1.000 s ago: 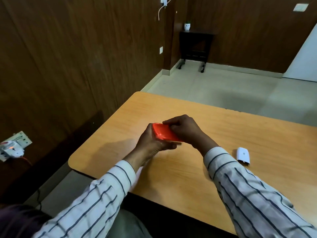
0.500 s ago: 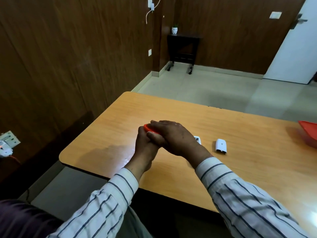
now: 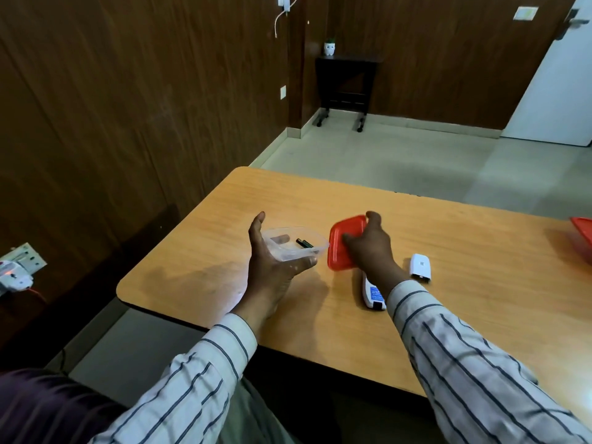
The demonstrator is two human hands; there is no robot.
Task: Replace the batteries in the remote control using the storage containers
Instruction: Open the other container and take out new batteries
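My left hand (image 3: 267, 267) cradles a small clear plastic container (image 3: 296, 243) just above the table, with dark batteries (image 3: 304, 243) lying inside it. To its right, my right hand (image 3: 371, 245) grips the red lid (image 3: 344, 246), lifted off and tilted. Under my right wrist lies the white remote control (image 3: 373, 293), partly hidden by the arm. Its white battery cover (image 3: 420, 266) rests on the table further right.
A wooden table (image 3: 320, 193) with a rounded left corner holds everything. A second red-lidded container (image 3: 583, 238) sits at the far right edge. Wood-panelled wall runs close on the left, with a socket and plug (image 3: 16, 270); tiled floor lies beyond the table.
Both hands were clasped around the shut red-lidded container. Now the lid is off, carried right in my right hand, while my left holds the open box with batteries showing.
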